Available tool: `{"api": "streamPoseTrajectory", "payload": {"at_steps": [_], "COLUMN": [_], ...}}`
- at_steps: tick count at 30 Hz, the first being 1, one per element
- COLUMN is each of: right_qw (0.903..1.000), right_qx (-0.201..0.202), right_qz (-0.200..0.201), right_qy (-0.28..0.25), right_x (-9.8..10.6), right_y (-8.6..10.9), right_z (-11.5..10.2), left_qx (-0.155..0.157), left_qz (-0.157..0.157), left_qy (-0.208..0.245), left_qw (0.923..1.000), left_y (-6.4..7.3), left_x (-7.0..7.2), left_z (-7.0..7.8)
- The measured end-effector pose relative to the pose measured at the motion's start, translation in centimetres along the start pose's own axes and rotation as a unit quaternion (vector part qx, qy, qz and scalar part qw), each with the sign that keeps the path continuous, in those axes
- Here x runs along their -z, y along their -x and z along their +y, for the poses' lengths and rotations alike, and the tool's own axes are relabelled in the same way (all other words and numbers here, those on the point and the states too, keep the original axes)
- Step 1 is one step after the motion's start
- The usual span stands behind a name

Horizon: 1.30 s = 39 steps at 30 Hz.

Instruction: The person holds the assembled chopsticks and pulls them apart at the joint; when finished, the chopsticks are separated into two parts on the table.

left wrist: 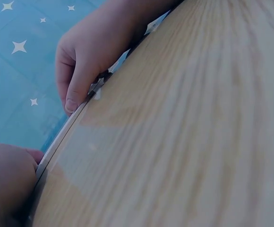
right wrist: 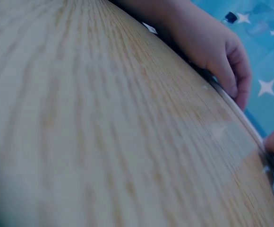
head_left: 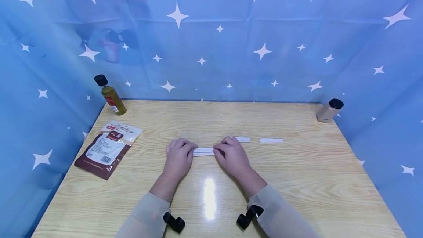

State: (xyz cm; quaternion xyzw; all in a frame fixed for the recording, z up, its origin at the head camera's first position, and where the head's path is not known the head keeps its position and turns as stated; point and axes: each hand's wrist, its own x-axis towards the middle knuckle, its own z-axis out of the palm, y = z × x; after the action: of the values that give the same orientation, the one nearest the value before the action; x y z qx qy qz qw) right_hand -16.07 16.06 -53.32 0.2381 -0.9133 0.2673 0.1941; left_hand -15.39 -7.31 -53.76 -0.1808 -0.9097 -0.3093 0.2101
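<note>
A flat bundle of thin white sticks lies crosswise on the wooden table between my two hands. My left hand pinches its left end with thumb and curled fingers. At the right end, my right hand holds the bundle the same way. Seen edge-on in the left wrist view, the sticks lie low along the tabletop. The fingers cover both ends, so the full length is hidden. Just behind the right hand lies a second white bundle, partly covered by it. Further right is a third white bundle.
On the left of the table lies a brown and white packet, with a bottle of yellow-green liquid behind it. A black-capped jar stands at the back right corner. Blue star-patterned cloth hangs behind and beside the table.
</note>
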Motion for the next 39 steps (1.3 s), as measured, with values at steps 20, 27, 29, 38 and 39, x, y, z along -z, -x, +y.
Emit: {"api": "streamPoseTrajectory", "payload": {"at_steps": [20, 27, 29, 38, 39], "right_qw": [0.9856, 0.9897, 0.9911, 0.9888, 0.9889], "right_qx": [-0.128, -0.106, -0.097, -0.109, -0.108], "right_qz": [-0.082, -0.081, -0.078, -0.053, -0.047], "right_qy": [-0.074, -0.053, -0.047, -0.087, -0.091], "right_x": [0.93, 0.76, 0.64, 0.63, 0.69], "right_y": [-0.32, -0.09, -0.01, 0.07, 0.09], "right_z": [-0.92, -0.83, -0.71, -0.49, -0.46], "left_qx": [0.014, 0.015, 0.017, 0.025, 0.024], "left_qz": [-0.002, -0.003, -0.004, -0.001, -0.001], "left_qy": [0.001, 0.0, -0.002, -0.001, -0.002], "left_qw": [0.9999, 0.9999, 0.9999, 0.9997, 0.9997], "left_y": [-0.15, -0.04, -0.02, 0.0, 0.01], "left_x": [-0.32, -0.29, -0.26, -0.17, -0.19], "left_z": [0.24, 0.15, 0.13, 0.14, 0.16]}}
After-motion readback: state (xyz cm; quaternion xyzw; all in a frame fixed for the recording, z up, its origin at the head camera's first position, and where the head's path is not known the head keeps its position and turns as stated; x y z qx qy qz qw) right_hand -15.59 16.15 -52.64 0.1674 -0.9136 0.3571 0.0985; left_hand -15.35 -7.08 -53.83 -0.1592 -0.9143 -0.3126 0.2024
